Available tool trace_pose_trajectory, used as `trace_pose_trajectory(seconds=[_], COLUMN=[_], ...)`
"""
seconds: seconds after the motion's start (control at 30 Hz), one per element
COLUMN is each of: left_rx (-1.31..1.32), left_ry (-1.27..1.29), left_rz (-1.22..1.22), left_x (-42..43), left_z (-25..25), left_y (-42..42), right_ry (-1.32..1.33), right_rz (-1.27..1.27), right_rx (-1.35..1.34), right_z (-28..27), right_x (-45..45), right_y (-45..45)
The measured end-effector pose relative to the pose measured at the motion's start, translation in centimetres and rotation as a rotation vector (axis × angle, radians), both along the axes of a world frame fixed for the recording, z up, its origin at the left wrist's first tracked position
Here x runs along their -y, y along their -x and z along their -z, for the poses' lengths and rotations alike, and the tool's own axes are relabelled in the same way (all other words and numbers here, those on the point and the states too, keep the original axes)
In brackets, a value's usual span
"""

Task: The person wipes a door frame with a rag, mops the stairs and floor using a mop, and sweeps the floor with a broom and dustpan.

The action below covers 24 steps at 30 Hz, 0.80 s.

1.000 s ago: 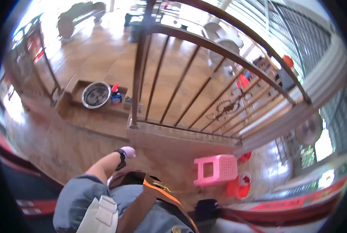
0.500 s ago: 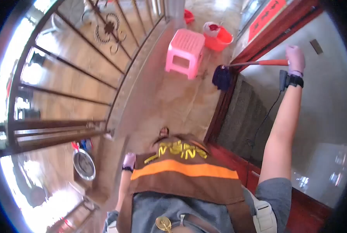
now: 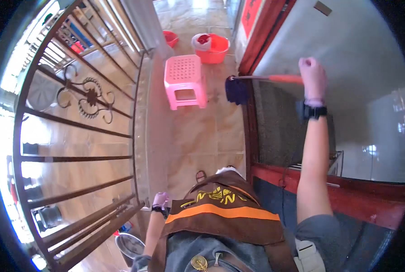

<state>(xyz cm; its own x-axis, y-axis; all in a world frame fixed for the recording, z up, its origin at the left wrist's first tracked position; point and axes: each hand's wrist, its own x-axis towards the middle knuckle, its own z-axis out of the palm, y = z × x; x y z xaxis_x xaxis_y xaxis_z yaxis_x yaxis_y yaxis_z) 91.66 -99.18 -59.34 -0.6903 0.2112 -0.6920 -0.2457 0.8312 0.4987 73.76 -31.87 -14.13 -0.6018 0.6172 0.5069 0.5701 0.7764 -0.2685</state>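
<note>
Pointing mop head [image 3: 237,92] leftward; long axis nearly crosswise.

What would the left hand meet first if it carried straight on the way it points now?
Probably the pink stool, beyond a stretch of tiled floor; depth is unclear, though, so the left hand might pass above it.

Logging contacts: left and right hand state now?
Left hand: holding nothing visible; finger closure can't be told.
Right hand: closed on mop.
</note>
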Motion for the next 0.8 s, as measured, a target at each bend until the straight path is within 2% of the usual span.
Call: trace_pose_trajectory(seconds=[0.07, 0.13, 0.2, 0.23, 0.27, 0.33, 0.37, 0.4, 0.43, 0.5, 0.53, 0.57, 0.6, 0.63, 0.7, 0.77, 0.8], left_rx=[0.001, -0.303, -0.451, -0.346, -0.251, -0.189, -0.174, -0.172, -0.118, -0.165, -0.137, -0.104, -0.284, -0.325, -0.272, -0.118, -0.132], left_ry=[0.109, 0.279, 0.161, 0.150, 0.140, -0.031, -0.067, -0.105, -0.149, -0.283, -0.339, -0.394, -0.590, -0.540, -0.462, -0.367, -0.369], left_rz=[0.282, 0.941, 1.041, 0.927, 0.806, 0.373, 0.383, 0.448, 0.683, 0.839, 0.921, 1.001, 1.103, 1.176, 1.413, 1.593, 1.610], left_x=[-0.5, -2.0, -4.2, -8.1, -13.2, -22.6, -28.5, -33.9, -39.0, -47.6, -51.2, -54.4, -57.2, -58.9, -61.8, -63.7, -64.5], left_z=[1.0, 2.1, 8.1, 5.8, 1.3, -1.1, -5.8, -7.6, -10.3, -13.3, -16.2, -18.2, -13.4, -15.0, -14.3, -15.1, -14.6], left_y=[2.0, 6.9, 11.2, 14.1, 17.3, 21.2, 22.7, 23.5, 24.5, 24.0, 23.7, 23.1, 22.0, 21.3, 20.8, 21.6, 22.0], right_ry=[0.023, 0.043, 0.018, 0.090, 0.168, 0.336, 0.396, 0.459, 0.561, 0.734, 0.907, 1.081, 1.214, 1.348, 1.535, 1.539, 1.460], right_rz=[0.022, 0.085, 0.132, 0.196, 0.255, 0.287, 0.224, 0.158, 0.147, 0.130, 0.189, 0.184, 0.153, 0.130, 0.037, -0.043, -0.088], right_rx=[0.021, 0.082, 0.131, 0.219, 0.308, 0.507, 0.534, 0.562, 0.537, 0.423, 0.402, 0.284, 0.208, 0.133, 0.085, 0.164, 0.238], right_z=[1.7, 4.4, 6.8, 7.3, 7.9, 9.8, 10.9, 12.0, 12.6, 14.7, 13.7, 15.9, 16.9, 17.8, 16.1, 18.5, 20.9], right_x=[2.0, 4.0, 5.4, 6.8, 7.4, 7.8, 7.8, 7.5, 7.5, 6.9, 6.9, 6.0, 5.5, 5.0, 4.0, 3.2, 3.1], right_y=[-3.7, -7.9, -11.0, -12.4, -13.7, -15.9, -17.2, -18.6, -19.1, -20.7, -20.3, -22.1, -23.1, -24.1, -24.4, -26.1, -27.4])
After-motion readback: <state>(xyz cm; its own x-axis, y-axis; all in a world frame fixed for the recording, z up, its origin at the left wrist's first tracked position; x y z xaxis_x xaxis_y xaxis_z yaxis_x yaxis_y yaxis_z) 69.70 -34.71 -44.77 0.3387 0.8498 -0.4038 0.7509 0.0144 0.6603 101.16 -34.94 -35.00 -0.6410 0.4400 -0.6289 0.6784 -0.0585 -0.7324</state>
